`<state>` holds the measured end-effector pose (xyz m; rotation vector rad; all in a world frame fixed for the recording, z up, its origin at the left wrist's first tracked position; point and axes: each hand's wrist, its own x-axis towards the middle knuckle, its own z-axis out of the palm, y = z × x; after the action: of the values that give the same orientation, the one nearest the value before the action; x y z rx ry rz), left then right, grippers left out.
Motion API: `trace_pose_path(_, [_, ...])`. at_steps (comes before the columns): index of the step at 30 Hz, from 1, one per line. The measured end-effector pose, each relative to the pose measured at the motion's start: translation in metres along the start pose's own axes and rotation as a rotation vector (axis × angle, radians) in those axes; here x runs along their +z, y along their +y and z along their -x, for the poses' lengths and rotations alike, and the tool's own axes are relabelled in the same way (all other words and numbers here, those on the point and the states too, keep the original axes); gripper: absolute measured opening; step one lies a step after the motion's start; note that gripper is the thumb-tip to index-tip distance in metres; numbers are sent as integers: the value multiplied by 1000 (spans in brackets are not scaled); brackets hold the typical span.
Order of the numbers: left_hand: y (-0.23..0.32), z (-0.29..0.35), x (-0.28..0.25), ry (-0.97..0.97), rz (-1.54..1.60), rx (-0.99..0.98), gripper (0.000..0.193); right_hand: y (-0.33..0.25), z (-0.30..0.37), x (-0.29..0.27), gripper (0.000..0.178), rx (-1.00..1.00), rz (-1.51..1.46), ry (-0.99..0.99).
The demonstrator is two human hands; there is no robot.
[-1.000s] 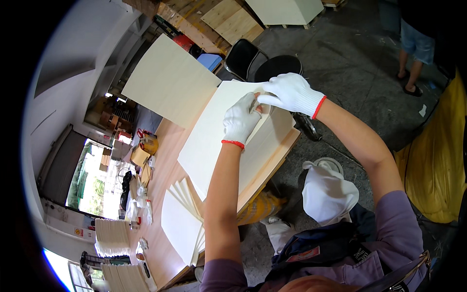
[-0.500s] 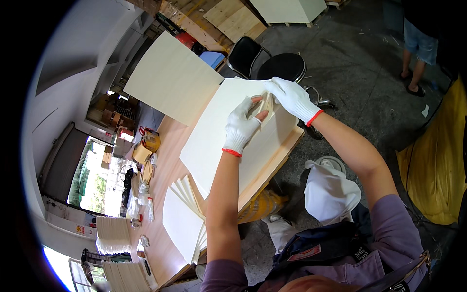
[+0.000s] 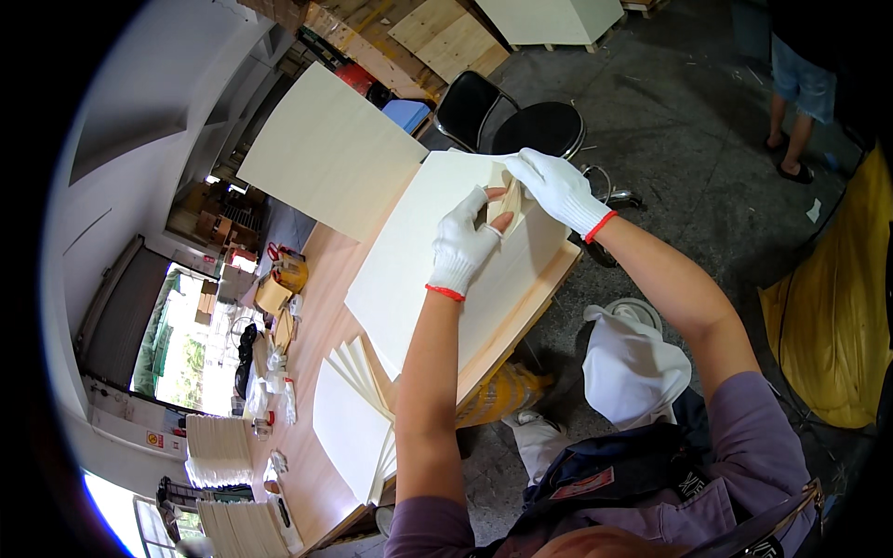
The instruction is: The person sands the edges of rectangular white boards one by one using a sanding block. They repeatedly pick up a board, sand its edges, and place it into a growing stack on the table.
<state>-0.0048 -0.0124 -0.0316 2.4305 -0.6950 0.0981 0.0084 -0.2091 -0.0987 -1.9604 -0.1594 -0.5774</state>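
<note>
Along the right side of the wood-grain worktable [image 3: 321, 284], a stack of large cream sheets [image 3: 405, 246] is lying flat, and both gloved hands are meeting at its far right corner. Compared with a second ago, the right hand [image 3: 558, 193] is no longer reaching across to the left fingertips, and the sheet edges [image 3: 513, 206] between the hands are now showing as a narrow fan; over the last half second, hardly anything is shifting. For the work underway, this is suggesting that the corner is being parted into separate leaves and steadied there. The left hand [image 3: 461, 244] is keeping its thumb and forefinger apart, their bare tips resting by those edges. The right hand is holding its fingers close together over the corner; their undersides are hidden, so whether they are gripping anything cannot be told. The sheets are looking pale, smooth and thin, bending at the corner while the broad top face is staying even. Nearer the person, a smaller fan of cream sheets [image 3: 346, 409] is lying on the worktable.
</note>
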Motion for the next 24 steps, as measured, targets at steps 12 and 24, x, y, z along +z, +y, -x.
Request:
trace_pose_path(12, [-9, 0, 0, 70, 105, 70, 33, -11, 3, -4, 51, 56, -31, -9])
trace_pose_path(24, [-4, 0, 0, 2, -33, 27, 33, -7, 4, -2, 51, 53, -13, 22])
